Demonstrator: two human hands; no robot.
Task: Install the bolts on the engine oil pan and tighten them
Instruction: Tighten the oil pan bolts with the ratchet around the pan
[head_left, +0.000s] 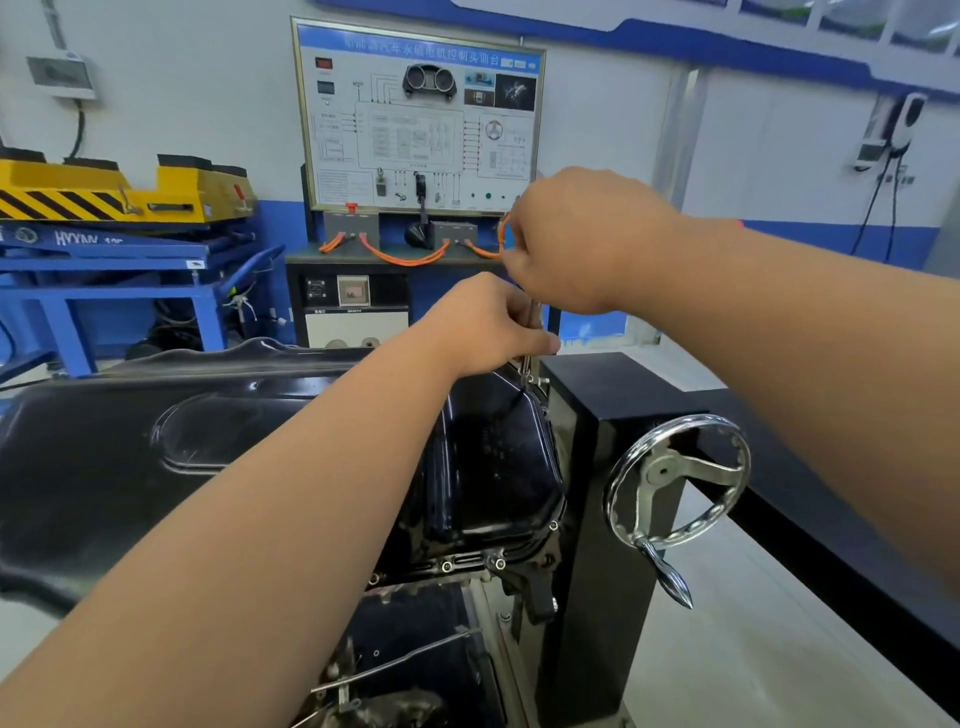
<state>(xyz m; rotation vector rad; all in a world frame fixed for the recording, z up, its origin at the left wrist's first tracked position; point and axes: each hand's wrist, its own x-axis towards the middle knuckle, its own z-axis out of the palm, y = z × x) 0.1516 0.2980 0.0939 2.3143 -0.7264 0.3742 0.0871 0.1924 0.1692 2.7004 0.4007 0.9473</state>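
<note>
Tool (526, 366) stood upright at the oil pan's (493, 457) far right rim; left hand (483, 322) gripped its shaft, right hand (576, 244) curled round its top.

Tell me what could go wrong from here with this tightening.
1. The wrench stands nearly upright at the far corner of the oil pan, gripped by the left hand and right hand; tilted, it may slip.
2. The right forearm passes above the handwheel; a bump might turn the engine stand.
</note>
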